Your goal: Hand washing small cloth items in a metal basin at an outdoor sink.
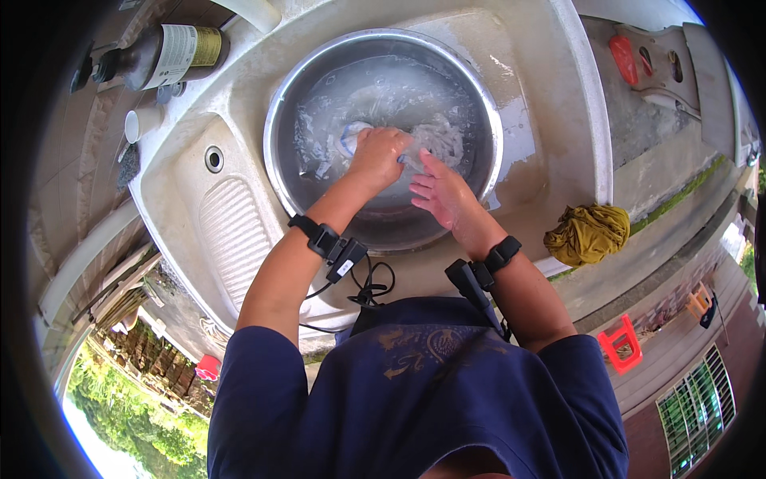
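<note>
A round metal basin [386,236] of cloudy water stands in a pale utility sink. My left hand [380,157], fingers curled, grips a white cloth with a blue edge [353,138] near the basin's middle. To its right, my right hand [440,190] hangs over the water with its fingers apart, holding nothing. A pale, bunched mesh-like cloth [441,141] lies partly under water just beyond my right fingertips. Both wrists wear black straps with small devices.
Left of the basin is a ribbed washboard [234,239] with a drain [213,158] above it. A pump bottle [173,57], a white cup [142,123] and a scouring pad [128,164] are along the sink's left side. A crumpled olive cloth [587,233] hangs on the right rim; a black cable [374,290] lies near my body.
</note>
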Demonstrator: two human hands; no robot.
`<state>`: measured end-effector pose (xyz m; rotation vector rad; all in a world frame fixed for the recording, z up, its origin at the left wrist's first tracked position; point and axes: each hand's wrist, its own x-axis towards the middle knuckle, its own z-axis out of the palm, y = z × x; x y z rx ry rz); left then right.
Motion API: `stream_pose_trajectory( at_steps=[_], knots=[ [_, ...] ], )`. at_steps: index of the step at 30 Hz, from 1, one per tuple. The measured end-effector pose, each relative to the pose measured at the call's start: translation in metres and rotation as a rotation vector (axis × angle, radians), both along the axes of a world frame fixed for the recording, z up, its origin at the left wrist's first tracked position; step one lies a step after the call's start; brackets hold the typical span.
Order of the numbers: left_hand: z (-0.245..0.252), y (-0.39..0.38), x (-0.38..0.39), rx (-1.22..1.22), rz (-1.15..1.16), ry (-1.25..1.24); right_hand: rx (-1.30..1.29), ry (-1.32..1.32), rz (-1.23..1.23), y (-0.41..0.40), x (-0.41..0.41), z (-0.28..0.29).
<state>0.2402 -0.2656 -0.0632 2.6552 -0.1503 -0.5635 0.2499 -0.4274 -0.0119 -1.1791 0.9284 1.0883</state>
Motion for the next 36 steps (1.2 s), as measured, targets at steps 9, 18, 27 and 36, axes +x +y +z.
stream_pose_trajectory(
  at_steps=[9, 18, 27, 36],
  knots=[
    [0.157, -0.022, -0.023, -0.754, -0.065, 0.144, 0.625, 0.216, -0.288, -0.014, 0.007, -0.017],
    [0.141, -0.007, -0.011, -1.253, 0.873, 0.426, 0.742, 0.127, 0.053, -0.03, 0.0, 0.08],
    [0.158, -0.044, -0.035, -2.182, 0.873, 0.551, 1.4, 0.305, -0.395, -0.007, -0.027, 0.113],
    [0.181, -0.021, 0.013, -1.716, 0.815, 0.612, 1.34, 0.143, -0.26, -0.018, -0.023, 0.112]
  ],
)
